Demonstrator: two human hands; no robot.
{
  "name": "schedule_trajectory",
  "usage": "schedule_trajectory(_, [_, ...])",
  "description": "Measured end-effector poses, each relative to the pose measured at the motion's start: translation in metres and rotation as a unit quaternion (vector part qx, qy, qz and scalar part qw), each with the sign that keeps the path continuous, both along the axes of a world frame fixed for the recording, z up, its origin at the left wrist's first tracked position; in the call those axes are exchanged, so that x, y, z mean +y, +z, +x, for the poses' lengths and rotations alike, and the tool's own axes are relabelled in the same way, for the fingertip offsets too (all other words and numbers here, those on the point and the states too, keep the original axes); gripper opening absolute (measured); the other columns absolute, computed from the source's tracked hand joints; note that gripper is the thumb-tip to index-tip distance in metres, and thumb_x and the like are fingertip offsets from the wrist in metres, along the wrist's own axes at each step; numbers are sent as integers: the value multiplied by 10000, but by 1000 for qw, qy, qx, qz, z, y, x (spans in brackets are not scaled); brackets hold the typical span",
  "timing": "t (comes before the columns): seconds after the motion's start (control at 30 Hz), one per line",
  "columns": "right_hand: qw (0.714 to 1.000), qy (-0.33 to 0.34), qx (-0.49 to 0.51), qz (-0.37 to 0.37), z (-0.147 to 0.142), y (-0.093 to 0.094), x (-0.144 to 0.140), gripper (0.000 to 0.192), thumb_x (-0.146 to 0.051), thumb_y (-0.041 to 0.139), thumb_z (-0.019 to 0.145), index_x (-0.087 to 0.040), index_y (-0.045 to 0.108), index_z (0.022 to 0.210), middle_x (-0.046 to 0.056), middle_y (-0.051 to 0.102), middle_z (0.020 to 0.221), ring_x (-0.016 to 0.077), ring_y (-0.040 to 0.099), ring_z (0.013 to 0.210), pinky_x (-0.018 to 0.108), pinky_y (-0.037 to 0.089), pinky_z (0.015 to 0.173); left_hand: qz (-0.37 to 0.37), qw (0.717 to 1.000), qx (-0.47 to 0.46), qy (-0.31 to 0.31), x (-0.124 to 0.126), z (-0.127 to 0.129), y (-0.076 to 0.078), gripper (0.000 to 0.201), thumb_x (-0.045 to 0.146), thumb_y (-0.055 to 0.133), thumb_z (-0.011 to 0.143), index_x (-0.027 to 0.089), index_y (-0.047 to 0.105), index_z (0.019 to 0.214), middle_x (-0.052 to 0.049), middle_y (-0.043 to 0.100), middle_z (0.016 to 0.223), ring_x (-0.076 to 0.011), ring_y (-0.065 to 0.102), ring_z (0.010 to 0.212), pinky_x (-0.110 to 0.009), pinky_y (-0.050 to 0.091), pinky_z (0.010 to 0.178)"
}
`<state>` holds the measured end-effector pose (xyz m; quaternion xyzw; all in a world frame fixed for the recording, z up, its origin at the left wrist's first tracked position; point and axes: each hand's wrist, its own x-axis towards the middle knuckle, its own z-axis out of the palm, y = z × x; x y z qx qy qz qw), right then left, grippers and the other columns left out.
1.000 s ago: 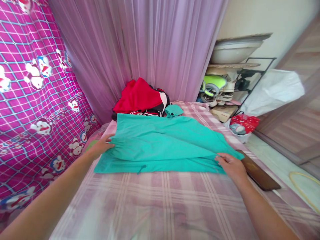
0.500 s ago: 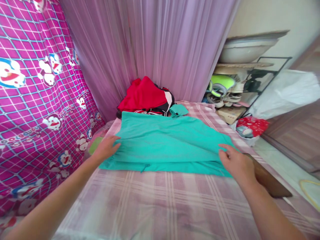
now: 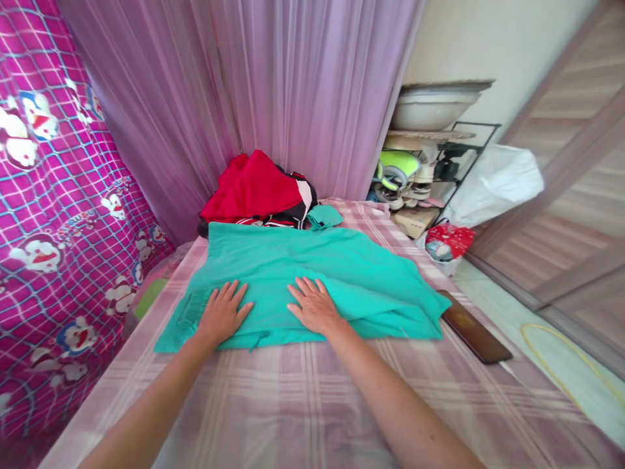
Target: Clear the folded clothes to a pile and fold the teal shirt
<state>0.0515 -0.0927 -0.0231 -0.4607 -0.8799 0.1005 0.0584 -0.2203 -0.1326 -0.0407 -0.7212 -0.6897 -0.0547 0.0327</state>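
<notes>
My left hand (image 3: 222, 316) and right hand (image 3: 312, 305) lie spread flat, gripping nothing, on the teal garment (image 3: 312, 273); pushing toward three o'clock could bunch its folds.

The pink cartoon-print cloth (image 3: 58, 215) carries small lettering, too blurred to read; nothing else bears text.

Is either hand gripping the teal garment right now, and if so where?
Neither grips it. The left hand and right hand lie flat, fingers spread, palms down on the teal garment near its front edge, side by side.
</notes>
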Motion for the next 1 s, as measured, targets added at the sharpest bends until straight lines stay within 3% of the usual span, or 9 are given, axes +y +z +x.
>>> schedule_trajectory(0.13, [992, -114, -48, 9, 75, -7, 0, 621, -520, 295, 1005, -209, 330, 1541, 107, 258, 1614, 279, 236, 1485, 549, 164, 1188, 15, 1000, 5, 23, -7, -21, 2, 637, 558, 385, 924, 232, 463, 1466, -102, 398, 1559, -306, 306, 1465, -515, 179, 1204])
schedule_trajectory(0.3, [974, -195, -99, 63, 152, -25, -6, 577, -441, 273, 999, -206, 388, 1513, 81, 345, 1584, 258, 297, 1461, 570, 195, 1177, 61, 996, -38, 56, -21, -49, -5, 624, 513, 404, 913, 193, 487, 1442, -110, 398, 1557, -325, 281, 1473, -554, 167, 1207])
schedule_trajectory(0.47, [969, -186, -105, 123, 183, -50, -4, 600, -458, 238, 963, -220, 481, 1458, 89, 436, 1535, 278, 351, 1434, 584, 244, 1154, 125, 961, -203, 139, -26, -75, -10, 535, 390, 360, 924, 176, 542, 1379, -89, 591, 1404, -258, 549, 1292, -455, 429, 1102])
schedule_trajectory(0.57, [971, -188, -70, 128, 182, -47, 4, 622, -519, 272, 929, -220, 548, 1400, 109, 514, 1472, 315, 440, 1373, 602, 330, 1104, 141, 939, -256, 182, -26, -81, -11, 510, 367, 418, 900, 187, 566, 1354, -71, 650, 1329, -250, 604, 1219, -443, 469, 1065])
schedule_trajectory(0.67, [971, -184, 21, 154, 158, -27, 14, 614, -519, 284, 931, -183, 613, 1326, 148, 614, 1352, 329, 563, 1249, 566, 433, 1035, 153, 933, -279, 170, -27, -80, -12, 486, 381, 445, 898, 207, 589, 1328, -62, 653, 1321, -240, 602, 1219, -446, 455, 1082])
schedule_trajectory(0.73, [973, -148, 97, 149, 125, -9, 20, 562, -494, 328, 935, -176, 670, 1247, 144, 692, 1222, 303, 645, 1123, 485, 504, 973, 153, 938, -279, 135, -28, -78, -13, 475, 432, 439, 916, 219, 613, 1303, -68, 628, 1351, -235, 576, 1253, -445, 428, 1110])
schedule_trajectory(0.87, [977, -28, 196, 85, 27, 21, 29, 367, -389, 440, 937, -245, 751, 1069, 63, 753, 1076, 235, 693, 1009, 373, 537, 911, 128, 960, -236, 85, -31, -74, -14, 571, 590, 480, 899, 254, 590, 1347, -94, 490, 1485, -268, 495, 1339, -469, 394, 1133])
schedule_trajectory(1.0, [973, 122, 195, -1, -70, 33, 39, 270, -268, 503, 943, -275, 755, 1040, 24, 759, 1058, 193, 687, 996, 336, 516, 905, 100, 978, -173, 66, -35, -73, -15, 743, 668, 556, 831, 236, 503, 1433, -141, 379, 1558, -334, 414, 1397, -514, 371, 1136])
